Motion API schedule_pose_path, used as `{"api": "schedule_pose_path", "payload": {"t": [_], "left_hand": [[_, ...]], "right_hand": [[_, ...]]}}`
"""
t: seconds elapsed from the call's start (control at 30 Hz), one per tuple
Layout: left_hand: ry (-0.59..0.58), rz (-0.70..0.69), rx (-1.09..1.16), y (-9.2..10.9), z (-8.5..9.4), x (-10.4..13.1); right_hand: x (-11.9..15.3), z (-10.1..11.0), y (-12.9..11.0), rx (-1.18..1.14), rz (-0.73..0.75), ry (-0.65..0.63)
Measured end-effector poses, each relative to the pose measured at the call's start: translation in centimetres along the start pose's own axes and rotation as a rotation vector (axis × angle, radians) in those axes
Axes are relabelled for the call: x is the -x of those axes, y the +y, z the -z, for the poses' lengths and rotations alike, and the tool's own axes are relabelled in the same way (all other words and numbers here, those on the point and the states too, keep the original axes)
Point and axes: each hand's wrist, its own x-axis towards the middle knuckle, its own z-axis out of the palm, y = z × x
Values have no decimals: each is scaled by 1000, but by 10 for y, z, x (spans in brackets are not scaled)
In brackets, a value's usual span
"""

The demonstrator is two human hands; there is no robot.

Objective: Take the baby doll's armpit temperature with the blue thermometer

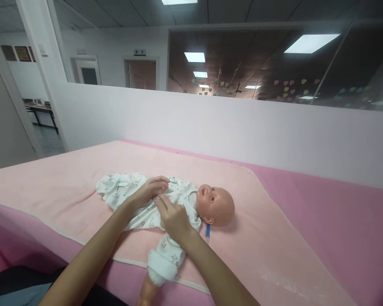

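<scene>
A baby doll (pixel 216 205) lies on its back with its head to the right, dressed in a white printed baby gown (pixel 143 221). My left hand (pixel 150 189) rests over the front of the gown, its fingers bent and closed at the cloth. Right beside it, my right hand (pixel 175 217) has its fingers pressed together on the gown's chest. The exact bit of cloth between my fingertips is hidden. One doll arm reaches toward me, its sleeve ending in a folded white cuff (pixel 162 264). A blue strip (pixel 207 230) shows below the doll's head.
A pale pink blanket (pixel 274 242) covers the padded pink surface (pixel 347 216) under the doll. Behind it runs a low white wall (pixel 242 131) topped by glass. At the far left, a doorway shows a table (pixel 40 109).
</scene>
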Motion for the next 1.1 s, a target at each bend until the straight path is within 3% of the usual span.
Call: {"api": "schedule_pose_path", "payload": {"t": [0.1,0.33,0.5,0.67,0.73,0.83,0.97,1.1], "left_hand": [[41,-9,24,-2,0,-3],[99,-11,122,4,-2,3],[229,-169,346,8,2,1],[397,-313,435,7,20,4],[437,-330,317,3,27,12],[435,-321,-111,-4,32,32],[241,-324,-720,-9,30,56],[165,-359,-962,-9,30,63]], "right_hand": [[-9,-7,-5,43,90,-51],[-27,-20,-4,-30,-186,-90],[-20,-16,-3,-79,-189,-118],[-19,-15,-3,-61,-190,-128],[-20,-15,-3,-46,-189,-132],[-20,-15,-4,-21,-194,-132],[-18,-15,-5,-46,-184,-129],[-16,-16,-5,-88,-205,-116]]}}
